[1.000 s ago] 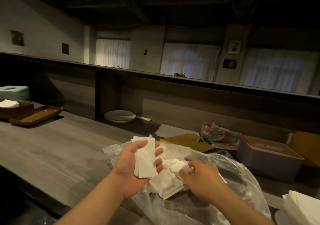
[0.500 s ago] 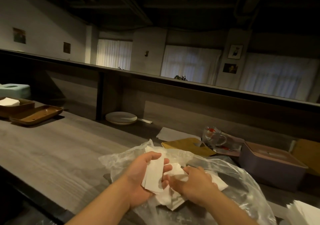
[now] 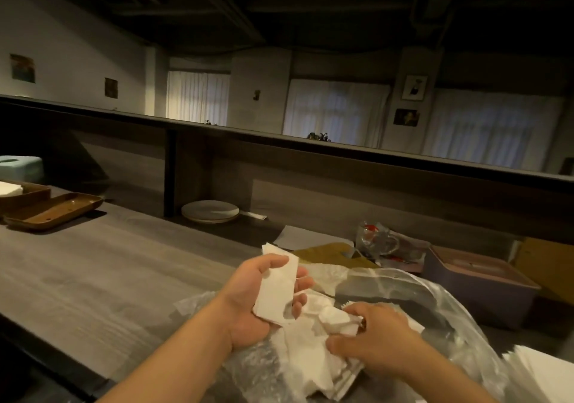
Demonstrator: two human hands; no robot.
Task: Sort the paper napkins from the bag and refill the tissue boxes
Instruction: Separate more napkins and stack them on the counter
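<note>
1. Left hand (image 3: 248, 303) palm-up, fingers and thumb curled round a folded stack of napkins (image 3: 276, 290), above the desk's (image 3: 93, 278) near edge.
2. Right hand (image 3: 375, 337) reaching into the clear plastic bag (image 3: 419, 303), fingertips pinching crumpled loose napkins (image 3: 310, 359) inside.
3. Purple tissue box (image 3: 478, 287) beyond the bag, toward the desk's right end.
4. Brown tray (image 3: 52, 213) at the far left.
</note>
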